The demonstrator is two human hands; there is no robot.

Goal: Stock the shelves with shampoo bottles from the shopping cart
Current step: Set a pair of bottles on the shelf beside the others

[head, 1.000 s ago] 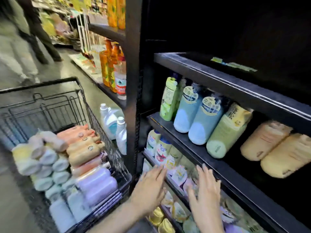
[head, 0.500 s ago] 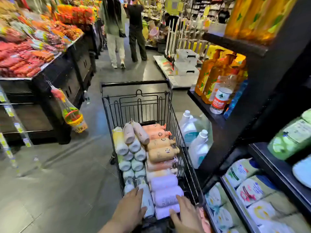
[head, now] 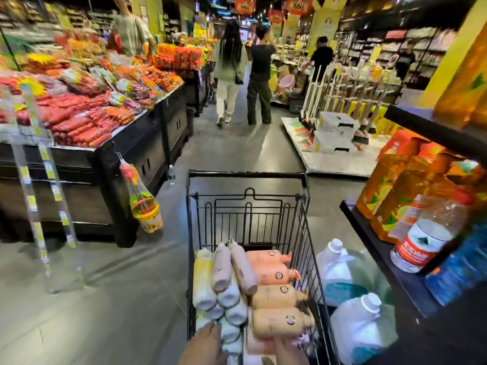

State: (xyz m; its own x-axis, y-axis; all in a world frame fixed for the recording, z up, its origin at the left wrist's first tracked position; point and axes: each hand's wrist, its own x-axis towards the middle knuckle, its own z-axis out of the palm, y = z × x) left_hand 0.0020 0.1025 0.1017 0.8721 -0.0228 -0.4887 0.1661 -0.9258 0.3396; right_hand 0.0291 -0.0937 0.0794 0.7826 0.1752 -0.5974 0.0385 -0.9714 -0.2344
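Both hands reach into the near end of the black wire cart (head: pixel 246 175), left hand (head: pixel 204 347) flat and loose over pale bottles (head: pixel 228 293), right hand (head: pixel 286 353) too cropped to judge, beside four peach shampoo bottles (head: pixel 274 297) stacked along its right wall.

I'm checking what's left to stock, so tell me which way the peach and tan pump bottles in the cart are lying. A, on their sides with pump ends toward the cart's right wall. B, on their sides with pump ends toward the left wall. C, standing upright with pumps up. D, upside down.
A: the peach and tan pump bottles lie on their sides, stacked, pump ends against the shopping cart's right wire wall.
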